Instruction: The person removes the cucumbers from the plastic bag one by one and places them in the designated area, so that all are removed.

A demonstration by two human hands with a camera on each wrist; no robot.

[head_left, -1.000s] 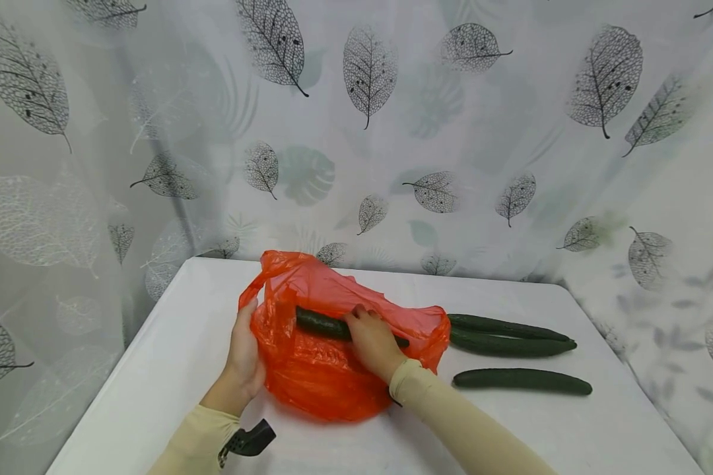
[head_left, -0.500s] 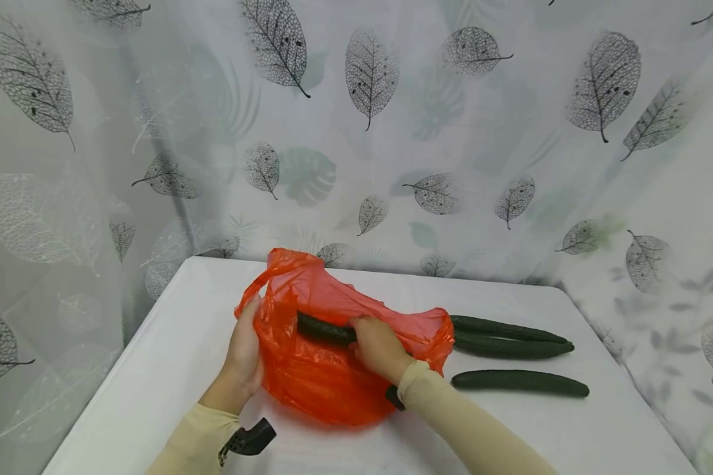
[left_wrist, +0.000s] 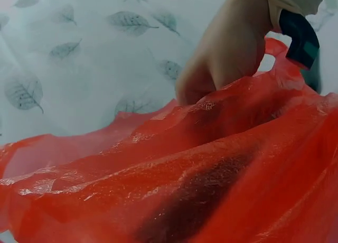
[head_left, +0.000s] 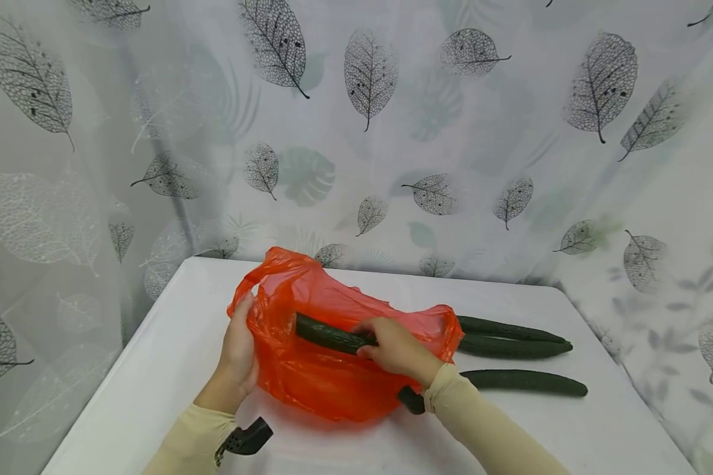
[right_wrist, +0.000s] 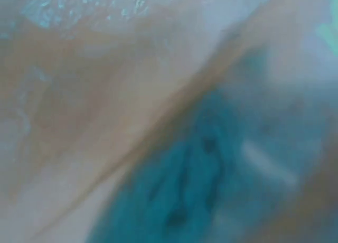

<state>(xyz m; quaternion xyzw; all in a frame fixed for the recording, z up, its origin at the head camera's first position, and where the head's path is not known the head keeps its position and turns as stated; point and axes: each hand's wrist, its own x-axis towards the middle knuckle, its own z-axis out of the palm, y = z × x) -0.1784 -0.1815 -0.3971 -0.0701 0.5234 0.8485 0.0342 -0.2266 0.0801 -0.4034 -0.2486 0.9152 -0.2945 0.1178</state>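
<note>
A thin red plastic bag (head_left: 333, 389) lies with its mouth spread wide in the head view. At its left side my left hand (head_left: 237, 356) holds the bag near a handle loop; its fingers are largely hidden behind the film. My right hand (head_left: 395, 349), over the bag's opening, grips a dark green cucumber (head_left: 329, 334) by its right part, with the other end pointing left into the bag. In the left wrist view the right hand (left_wrist: 227, 58) reaches behind the film, and a dark long shape (left_wrist: 200, 195) shows through. The right wrist view is too blurred to read.
Right of the bag, two cucumbers (head_left: 513, 346) lie together on the white table (head_left: 154, 369), partly behind the bag. Another cucumber (head_left: 529, 381) lies nearer, its left end behind the right sleeve. A leaf-print curtain (head_left: 356, 132) hangs around the table.
My right hand has shifted right and slightly toward me, its wrist now past the bag's edge, and more of the cucumber shows. My left hand has drawn the bag's handle slightly left.
</note>
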